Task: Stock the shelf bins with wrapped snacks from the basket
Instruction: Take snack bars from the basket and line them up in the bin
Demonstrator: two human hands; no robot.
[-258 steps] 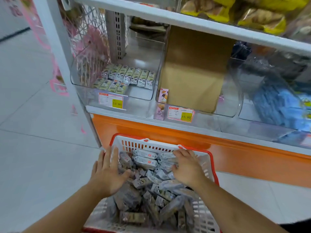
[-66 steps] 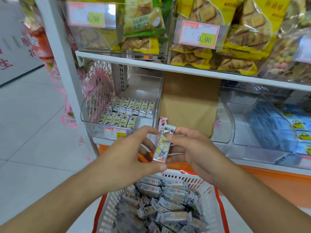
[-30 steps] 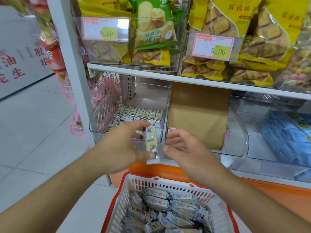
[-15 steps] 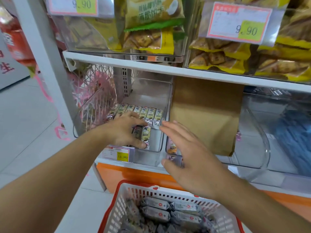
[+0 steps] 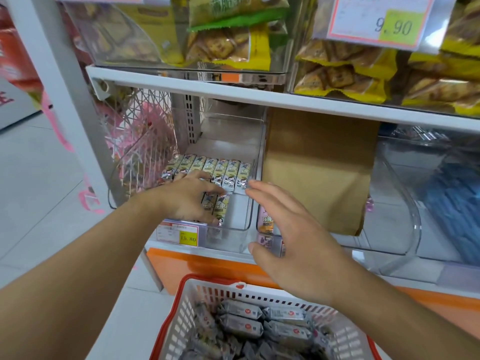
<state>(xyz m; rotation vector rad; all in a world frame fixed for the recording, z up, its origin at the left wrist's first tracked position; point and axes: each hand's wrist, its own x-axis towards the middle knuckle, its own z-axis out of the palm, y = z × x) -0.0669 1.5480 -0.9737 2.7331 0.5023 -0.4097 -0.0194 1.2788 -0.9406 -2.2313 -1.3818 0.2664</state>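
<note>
A clear shelf bin (image 5: 235, 226) holds a back row of wrapped snacks (image 5: 207, 167) and a shorter front row. My left hand (image 5: 185, 200) reaches into the bin and pinches one wrapped snack (image 5: 221, 207) lengthwise between forefinger and thumb, laying it at the right end of the front row. In front of the divider between two bins hovers my right hand (image 5: 293, 242), fingers straight and holding nothing. Below stands the white basket (image 5: 193, 305) with a red rim, with several grey wrapped snacks (image 5: 241, 324) in it.
A brown cardboard sheet (image 5: 317, 172) stands in the neighbouring bin, and blue packs (image 5: 452, 203) fill the bin at the right. Yellow biscuit bags (image 5: 337, 74) sit on the shelf above. A price tag (image 5: 179, 233) hangs on the bin front. A white shelf post (image 5: 65, 100) rises at the left.
My left hand has carried the snack from above the basket into the bin and down onto the front row. My right hand let go of it and now hovers open.
</note>
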